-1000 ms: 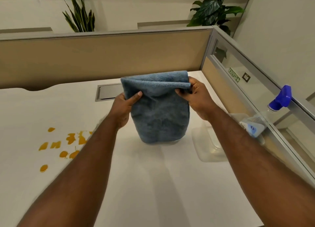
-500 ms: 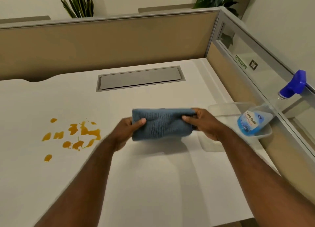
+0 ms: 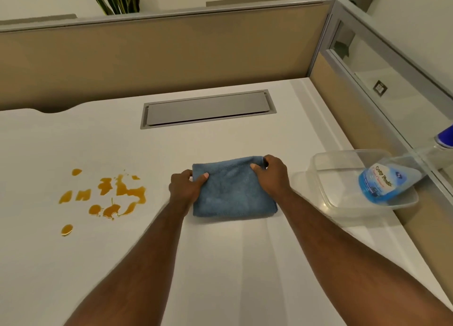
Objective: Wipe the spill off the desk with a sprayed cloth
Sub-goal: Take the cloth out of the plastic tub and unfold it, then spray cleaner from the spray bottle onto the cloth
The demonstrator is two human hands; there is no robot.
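Observation:
A folded blue cloth (image 3: pixel 232 191) lies flat on the white desk (image 3: pixel 220 264), in the middle. My left hand (image 3: pixel 185 188) pinches its far left corner and my right hand (image 3: pixel 273 176) pinches its far right corner. An orange spill (image 3: pixel 107 195) of several blotches and drops spreads over the desk to the left of the cloth, apart from it. A spray bottle (image 3: pixel 384 181) with blue liquid and a blue trigger head leans in a clear plastic tub (image 3: pixel 326 200) at the right.
A grey cable hatch (image 3: pixel 208 108) is set into the desk behind the cloth. Beige partition walls (image 3: pixel 159 51) close off the back and the right side, with a glass panel on the right. Plants stand behind the partition.
The cloth hung upright from both hands above the desk. It has come down and now lies folded flat on the desk, still pinched at both corners. The camera has tilted down.

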